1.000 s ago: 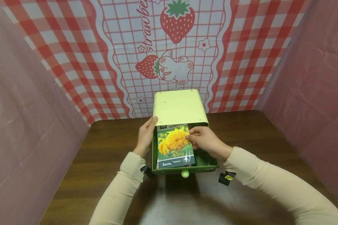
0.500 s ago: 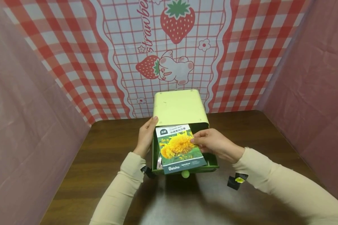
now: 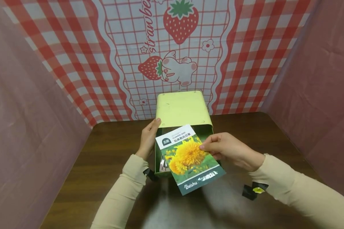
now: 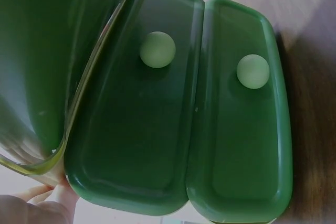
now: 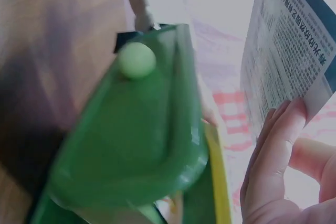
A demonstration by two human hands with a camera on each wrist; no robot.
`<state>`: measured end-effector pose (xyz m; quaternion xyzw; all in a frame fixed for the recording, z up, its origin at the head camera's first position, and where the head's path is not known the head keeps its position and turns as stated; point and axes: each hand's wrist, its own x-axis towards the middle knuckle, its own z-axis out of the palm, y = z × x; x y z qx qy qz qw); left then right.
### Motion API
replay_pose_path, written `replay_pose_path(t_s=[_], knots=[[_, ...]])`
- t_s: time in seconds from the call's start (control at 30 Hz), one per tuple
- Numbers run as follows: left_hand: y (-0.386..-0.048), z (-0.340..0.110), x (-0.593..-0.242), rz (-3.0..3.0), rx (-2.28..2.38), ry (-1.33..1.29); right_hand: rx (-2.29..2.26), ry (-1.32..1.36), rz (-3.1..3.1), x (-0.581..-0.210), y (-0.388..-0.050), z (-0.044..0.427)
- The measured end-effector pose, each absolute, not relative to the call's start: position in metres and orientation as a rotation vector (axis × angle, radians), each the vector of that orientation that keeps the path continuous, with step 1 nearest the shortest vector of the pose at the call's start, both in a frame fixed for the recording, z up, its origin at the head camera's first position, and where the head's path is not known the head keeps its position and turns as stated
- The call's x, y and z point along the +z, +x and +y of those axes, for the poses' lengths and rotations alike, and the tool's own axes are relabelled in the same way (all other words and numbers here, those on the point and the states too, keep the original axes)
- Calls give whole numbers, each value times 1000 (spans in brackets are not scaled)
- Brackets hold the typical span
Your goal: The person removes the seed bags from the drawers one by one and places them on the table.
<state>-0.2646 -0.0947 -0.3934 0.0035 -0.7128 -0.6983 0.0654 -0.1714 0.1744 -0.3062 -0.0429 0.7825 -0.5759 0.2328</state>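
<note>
Packet (image 3: 187, 159) just left of right hand (image 3: 233, 149), which pinches its edge – long axis slanting down rightward, partly over drawer (image 3: 162, 174) – left hand (image 3: 147, 136) against box (image 3: 183, 108), grip unclear.

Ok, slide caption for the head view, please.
Right hand pinching a flower seed packet at an open green drawer, left hand against the pale-yellow cabinet.

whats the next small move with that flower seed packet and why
Probably move the right hand farther right, taking the seed packet well clear of the drawer. That hand pinches the packet's right edge and has drawn it out over the last second, but in the head view it still overlaps the open drawer. The left hand rests against the box.
</note>
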Motion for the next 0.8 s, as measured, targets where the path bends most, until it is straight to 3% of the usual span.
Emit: replay_pose_path(t_s=[0.43, 0.8], knots=[[-264, -97, -393, -2186, -2095, -39, -1945, 2, 2199, -277, -195, 220], [-265, -96, -395, -2203, -2094, -13, -2361, 159, 2031, -290, -225, 260]])
